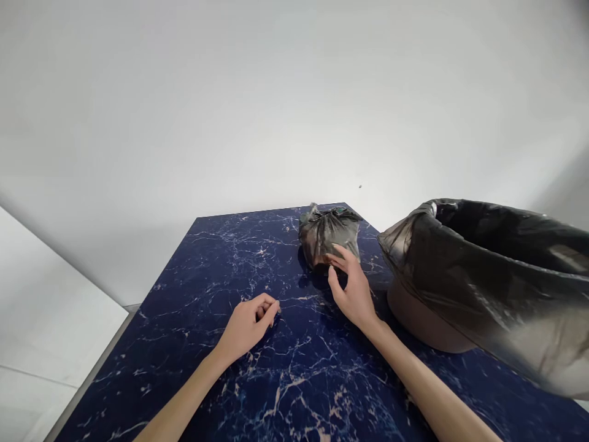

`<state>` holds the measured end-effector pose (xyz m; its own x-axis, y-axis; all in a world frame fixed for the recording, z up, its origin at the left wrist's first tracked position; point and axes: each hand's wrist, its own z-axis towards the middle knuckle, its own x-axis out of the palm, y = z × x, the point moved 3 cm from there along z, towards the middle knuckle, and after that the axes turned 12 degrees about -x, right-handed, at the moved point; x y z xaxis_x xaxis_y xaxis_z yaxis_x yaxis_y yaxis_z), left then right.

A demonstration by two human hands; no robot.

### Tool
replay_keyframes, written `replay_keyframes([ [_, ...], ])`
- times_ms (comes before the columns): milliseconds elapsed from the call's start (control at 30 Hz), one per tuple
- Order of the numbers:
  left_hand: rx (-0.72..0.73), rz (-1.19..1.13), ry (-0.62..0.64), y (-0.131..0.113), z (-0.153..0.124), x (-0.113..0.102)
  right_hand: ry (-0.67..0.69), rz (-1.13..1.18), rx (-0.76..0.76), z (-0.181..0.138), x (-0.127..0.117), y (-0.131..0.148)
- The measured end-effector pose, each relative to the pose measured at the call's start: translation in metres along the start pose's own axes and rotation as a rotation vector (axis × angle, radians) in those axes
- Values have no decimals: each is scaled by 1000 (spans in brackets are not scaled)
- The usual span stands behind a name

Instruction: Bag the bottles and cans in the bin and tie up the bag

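A tied, dark translucent plastic bag [329,236], bulging and knotted at the top, sits toward the far end of the blue table. My right hand [352,288] is just in front of it, fingers apart and pointing at its lower side; whether the fingertips touch the bag I cannot tell. My left hand [253,322] rests over the middle of the table with its fingers curled in, and nothing shows between them. To the right of my right hand stands a brown bin [427,325] lined with a black bin bag [464,276], whose mouth is spread wide.
The dark blue, marble-patterned table [221,264] ends at a white wall [257,123]. On the left, beyond the table's edge, lies a pale floor [37,344]. The liner hangs over the bin's rim toward the right edge of the view.
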<state>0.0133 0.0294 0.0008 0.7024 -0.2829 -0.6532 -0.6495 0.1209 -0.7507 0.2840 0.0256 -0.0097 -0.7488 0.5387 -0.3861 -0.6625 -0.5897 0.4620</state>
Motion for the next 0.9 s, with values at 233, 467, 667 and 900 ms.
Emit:
replay_keyframes([
  [233, 5, 10, -4, -1, 0, 1, -123, -167, -61, 5, -9, 1],
  [467, 9, 18, -13, -3, -1, 0, -170, -122, 109, -2, -5, -17],
  [667, 12, 17, -12, -3, -1, -1, -202, -127, 305, -13, 1, -44],
  [900, 17, 17, -6, -2, -1, 0, -127, -94, 358, -21, 8, -69],
])
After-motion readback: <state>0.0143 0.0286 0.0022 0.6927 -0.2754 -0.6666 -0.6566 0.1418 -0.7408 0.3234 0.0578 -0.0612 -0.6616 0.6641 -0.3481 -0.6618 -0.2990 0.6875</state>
